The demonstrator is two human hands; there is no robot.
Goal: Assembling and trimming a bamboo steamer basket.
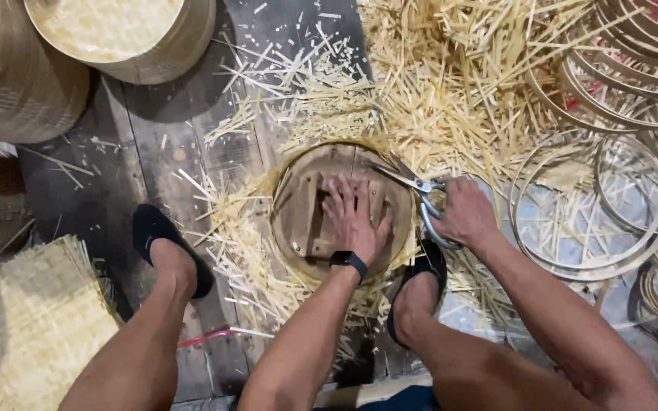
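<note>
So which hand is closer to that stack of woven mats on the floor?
Left. The left hand lies flat on the round tray, on the side towards the woven mats; the right hand, holding scissors, is farther away.

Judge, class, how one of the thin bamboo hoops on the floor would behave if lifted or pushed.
A bamboo hoop is a thin open ring, so probably light and springy rather than rigid. Lying flat among loose bamboo slivers, it would likely slide, not roll. Its thin strip might crack if bent hard.
</note>
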